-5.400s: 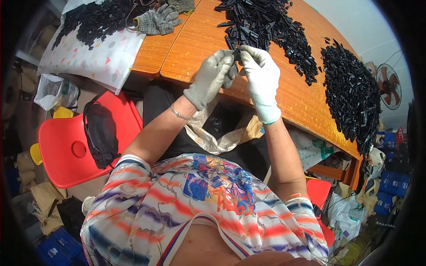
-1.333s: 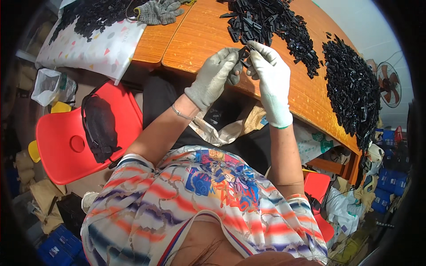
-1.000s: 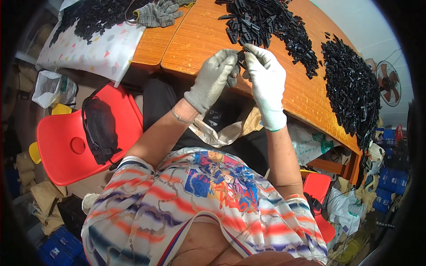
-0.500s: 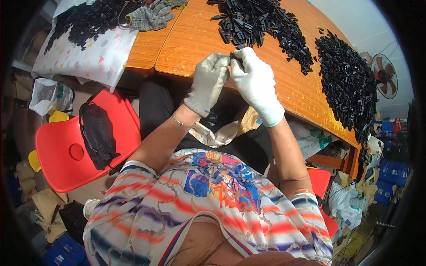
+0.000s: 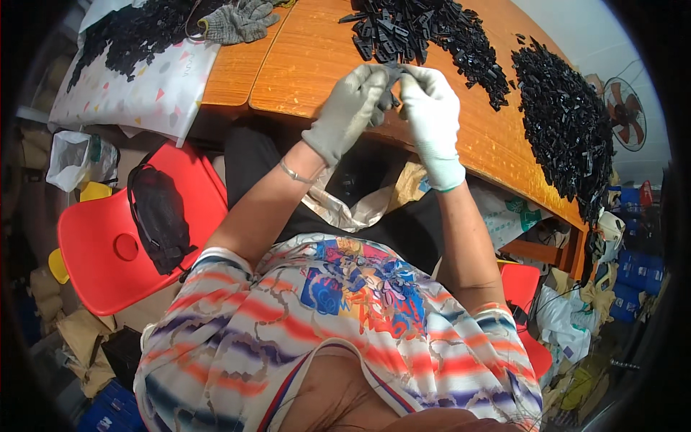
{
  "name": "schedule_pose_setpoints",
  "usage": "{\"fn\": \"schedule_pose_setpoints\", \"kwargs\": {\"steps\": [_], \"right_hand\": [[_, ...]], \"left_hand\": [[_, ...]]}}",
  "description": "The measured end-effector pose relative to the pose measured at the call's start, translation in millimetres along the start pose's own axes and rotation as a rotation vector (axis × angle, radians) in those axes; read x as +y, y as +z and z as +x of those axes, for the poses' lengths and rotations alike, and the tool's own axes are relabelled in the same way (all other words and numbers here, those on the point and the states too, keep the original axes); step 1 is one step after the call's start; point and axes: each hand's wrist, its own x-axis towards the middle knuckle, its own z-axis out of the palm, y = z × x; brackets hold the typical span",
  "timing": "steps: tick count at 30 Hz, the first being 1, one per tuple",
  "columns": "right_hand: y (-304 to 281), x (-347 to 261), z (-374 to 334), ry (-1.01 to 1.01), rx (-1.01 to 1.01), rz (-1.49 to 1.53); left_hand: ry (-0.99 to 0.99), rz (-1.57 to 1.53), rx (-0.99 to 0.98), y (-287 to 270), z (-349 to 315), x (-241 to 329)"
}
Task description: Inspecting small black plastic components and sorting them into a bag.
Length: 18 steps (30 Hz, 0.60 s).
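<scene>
A small dark part (image 5: pixel 394 74) sits between two gloved hands, over the near edge of the table.
The left hand (image 5: pixel 349 108) has its fingers closed on the part, though blur and the glove hide much of its outline; the right hand (image 5: pixel 434 111) brings bent fingertips to the part's right side, and I cannot tell whether they grip it. Just beyond the hands, a black heap (image 5: pixel 392 32) lies on the table (image 5: pixel 302 72), running rightward into smaller pieces (image 5: pixel 481 68); a larger pile (image 5: pixel 565 129) spreads along the right edge, near a fan (image 5: pixel 625 114). To the left, a grey knit glove (image 5: pixel 237 25) lies beside more black pieces (image 5: pixel 137 43) on a patterned white sheet (image 5: pixel 165 93). Below the hands is an open sack (image 5: pixel 353 218); at the left, a black bag (image 5: pixel 160 216) rests on a red chair (image 5: pixel 93 245).
</scene>
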Motion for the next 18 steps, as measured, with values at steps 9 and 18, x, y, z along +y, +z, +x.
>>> {"fn": "schedule_pose_setpoints", "kwargs": {"steps": [9,18], "right_hand": [[-33,10,-7,0.267,-0.333,0.419],[-11,51,-60,0.296,-0.373,0.171]], "left_hand": [[-0.039,-0.106,-0.069,-14,-12,-18],[-0.232,-0.232,-0.314,-30,-55,-46]]}}
